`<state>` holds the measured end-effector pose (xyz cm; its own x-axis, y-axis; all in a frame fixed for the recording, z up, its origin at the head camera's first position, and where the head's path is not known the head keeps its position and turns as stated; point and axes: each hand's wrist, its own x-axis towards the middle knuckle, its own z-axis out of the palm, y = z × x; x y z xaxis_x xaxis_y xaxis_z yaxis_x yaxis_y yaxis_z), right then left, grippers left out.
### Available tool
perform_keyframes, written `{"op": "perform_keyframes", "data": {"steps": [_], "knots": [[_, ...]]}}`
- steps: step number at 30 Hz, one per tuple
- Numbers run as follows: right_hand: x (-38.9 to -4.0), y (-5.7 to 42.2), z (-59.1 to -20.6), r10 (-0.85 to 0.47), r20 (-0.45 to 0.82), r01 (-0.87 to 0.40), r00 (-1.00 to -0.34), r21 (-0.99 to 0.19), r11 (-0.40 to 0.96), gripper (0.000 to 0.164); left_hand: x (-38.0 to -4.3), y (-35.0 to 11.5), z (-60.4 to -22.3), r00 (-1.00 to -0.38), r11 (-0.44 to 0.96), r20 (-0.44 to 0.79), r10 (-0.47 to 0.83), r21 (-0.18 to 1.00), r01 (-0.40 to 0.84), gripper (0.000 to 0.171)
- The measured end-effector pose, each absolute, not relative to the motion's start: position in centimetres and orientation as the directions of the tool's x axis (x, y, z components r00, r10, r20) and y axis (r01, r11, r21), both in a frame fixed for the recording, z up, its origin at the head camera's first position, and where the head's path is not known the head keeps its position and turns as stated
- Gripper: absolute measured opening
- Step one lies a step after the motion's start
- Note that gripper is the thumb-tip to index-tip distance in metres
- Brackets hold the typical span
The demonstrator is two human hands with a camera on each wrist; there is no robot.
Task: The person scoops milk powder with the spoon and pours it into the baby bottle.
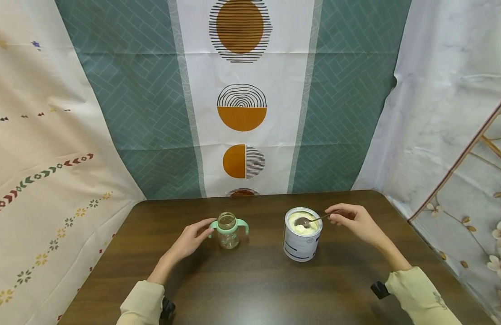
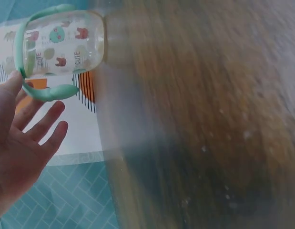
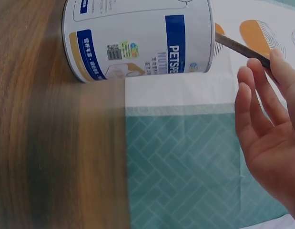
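Note:
A clear baby bottle [image 1: 229,241] without a lid stands upright on the table, with a mint green collar and two handles. My left hand [image 1: 191,238] pinches its left handle [image 2: 61,92] between thumb and index finger; the other fingers are spread. To the right stands an open white tin [image 1: 301,246] filled with pale yellow powder [image 1: 299,229]. My right hand [image 1: 353,218] pinches the handle of a dark spoon [image 1: 304,221] between thumb and fingers. The spoon's bowl rests in the powder. In the right wrist view the handle [image 3: 242,49] reaches over the tin's rim.
The dark wooden table [image 1: 250,284] carries the bottle and the tin, set apart from each other. Behind it hangs a patterned cloth [image 1: 339,113]. Light fabrics hang at the left and right sides. A black strap or device sits at each sleeve.

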<state>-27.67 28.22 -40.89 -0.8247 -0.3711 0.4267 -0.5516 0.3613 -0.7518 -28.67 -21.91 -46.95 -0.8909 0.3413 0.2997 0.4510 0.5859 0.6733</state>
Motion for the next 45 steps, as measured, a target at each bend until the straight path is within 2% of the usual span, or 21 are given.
{"op": "perform_keyframes", "data": {"steps": [8,13,22,26,32,38,42,45], "knots": [[-26.5,26.6,-39.8,-0.271,0.502,-0.570,-0.821,-0.694,0.440,0.016,-29.0,-21.1,-46.7,-0.899,0.587,0.286,0.333,0.683,0.435,0.040],[-25.0,25.3,-38.3,-0.283,0.579,-0.637,-0.764,-0.610,0.471,0.016,-29.2,-20.9,-46.6,-0.898,0.553,0.304,0.317,0.710,0.435,0.038],[-24.4,24.1,-37.7,-0.302,0.726,-0.769,-0.618,-0.478,0.424,0.022,-29.3,-20.8,-46.8,-0.896,0.538,0.342,0.285,0.716,0.444,0.035],[-24.2,23.7,-37.7,-0.308,0.737,-0.782,-0.601,-0.465,0.415,0.022,-29.2,-20.8,-46.7,-0.891,0.559,0.364,0.271,0.694,0.453,0.033],[-24.2,23.7,-37.8,-0.304,0.731,-0.773,-0.611,-0.471,0.424,0.023,-29.2,-20.7,-46.6,-0.891,0.563,0.367,0.267,0.691,0.453,0.031],[-26.0,24.8,-40.0,-0.277,0.750,-0.781,-0.601,-0.478,0.403,0.027,-29.2,-20.7,-46.6,-0.894,0.561,0.361,0.265,0.696,0.448,0.030],[-25.9,24.5,-40.0,-0.262,0.775,-0.795,-0.575,-0.452,0.404,0.031,-29.3,-20.7,-46.7,-0.896,0.571,0.359,0.262,0.691,0.443,0.030],[-25.4,23.9,-39.5,-0.270,0.814,-0.832,-0.514,-0.397,0.388,0.033,-29.3,-20.8,-46.7,-0.891,0.584,0.371,0.262,0.674,0.452,0.030]]}}
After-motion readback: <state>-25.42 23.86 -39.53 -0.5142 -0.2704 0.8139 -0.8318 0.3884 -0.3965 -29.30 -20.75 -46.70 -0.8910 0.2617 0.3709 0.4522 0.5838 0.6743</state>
